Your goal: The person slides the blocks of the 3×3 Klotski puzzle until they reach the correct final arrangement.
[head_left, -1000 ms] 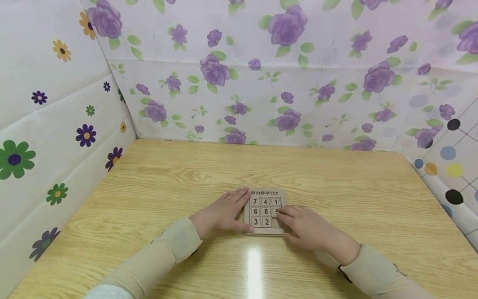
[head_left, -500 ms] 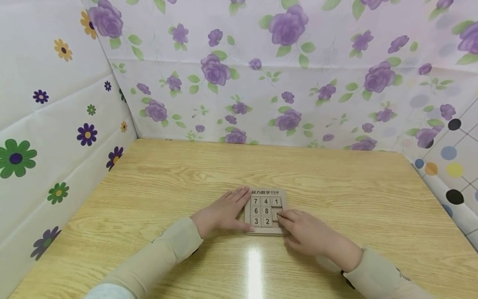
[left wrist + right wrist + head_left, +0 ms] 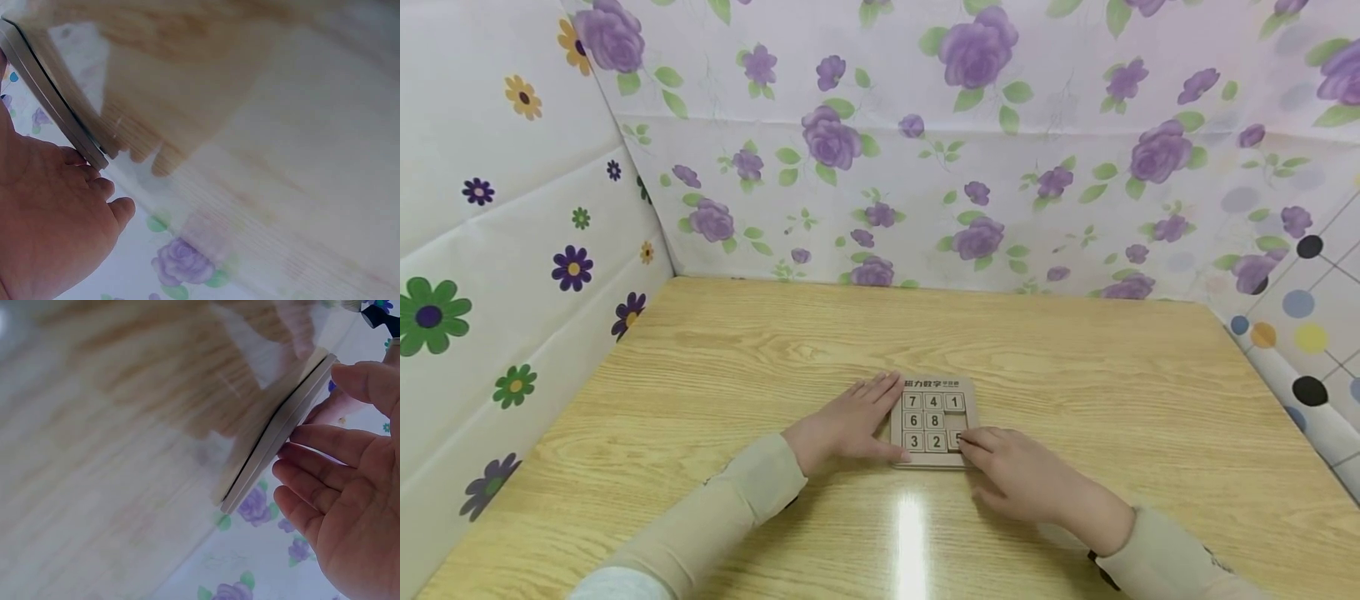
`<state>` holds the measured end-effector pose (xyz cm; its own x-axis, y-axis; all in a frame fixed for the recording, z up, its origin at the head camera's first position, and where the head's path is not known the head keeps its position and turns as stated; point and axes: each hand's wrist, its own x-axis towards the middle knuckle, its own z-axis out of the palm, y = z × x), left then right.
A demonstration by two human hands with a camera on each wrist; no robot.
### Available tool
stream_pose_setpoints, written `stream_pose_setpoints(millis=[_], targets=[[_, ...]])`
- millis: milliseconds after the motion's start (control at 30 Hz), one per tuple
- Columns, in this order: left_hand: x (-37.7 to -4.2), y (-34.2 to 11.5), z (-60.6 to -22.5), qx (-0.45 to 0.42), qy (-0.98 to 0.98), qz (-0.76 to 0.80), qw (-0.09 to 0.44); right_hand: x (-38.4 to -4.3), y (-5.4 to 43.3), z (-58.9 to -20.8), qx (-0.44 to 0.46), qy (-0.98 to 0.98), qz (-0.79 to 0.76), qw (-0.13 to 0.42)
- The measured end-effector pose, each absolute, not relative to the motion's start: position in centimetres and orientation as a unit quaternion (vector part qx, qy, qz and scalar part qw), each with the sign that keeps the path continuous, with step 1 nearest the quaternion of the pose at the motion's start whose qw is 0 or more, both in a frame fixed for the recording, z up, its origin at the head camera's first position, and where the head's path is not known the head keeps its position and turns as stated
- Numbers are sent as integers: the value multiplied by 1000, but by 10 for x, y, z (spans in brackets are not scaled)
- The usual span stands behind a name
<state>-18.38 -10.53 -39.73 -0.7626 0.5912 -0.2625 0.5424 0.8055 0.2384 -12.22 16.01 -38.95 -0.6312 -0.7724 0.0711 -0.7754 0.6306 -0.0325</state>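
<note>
A wooden sliding number puzzle (image 3: 934, 460) lies on the table, numbered tiles set in its frame. The top row reads 7, 4, 1. Below are 6 and 8, with a vacant cell at the right. Tiles 3, 2 and 5 form the bottom row. My left hand (image 3: 848, 423) rests along the puzzle's left side, fingers stretched toward its top corner and thumb at the lower left corner. The fingertips of my right hand (image 3: 1026, 468) touch the 5 tile (image 3: 955, 437), partly covering it. In the right wrist view those fingers are only slightly bent, beside the puzzle's edge.
The glossy wood-grain table (image 3: 760, 342) reflects a bright streak of light in front of the puzzle. A purple-flowered sheet (image 3: 880, 150) hangs along the back edge. Other patterned sheets border the left and right sides.
The 5 tile has slid down the right column, from the middle row to the bottom row, leaving the middle right cell vacant. My right hand moved toward me with it; the left hand stayed.
</note>
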Motion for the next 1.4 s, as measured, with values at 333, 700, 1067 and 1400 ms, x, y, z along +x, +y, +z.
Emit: stream_pose_setpoints(millis=[333,700,1067,1400], targets=[[-185,-107,-399,303,936,81,162,-119,160,-392,420,-907,36,5],[-184,-109,-403,303,936,82,163,-135,160,-391,451,-889,33,72],[-185,-108,-403,303,935,83,161,-163,160,-396,442,-893,53,68],[-186,-108,-402,301,937,77,157,-173,160,-402,446,-893,51,19]])
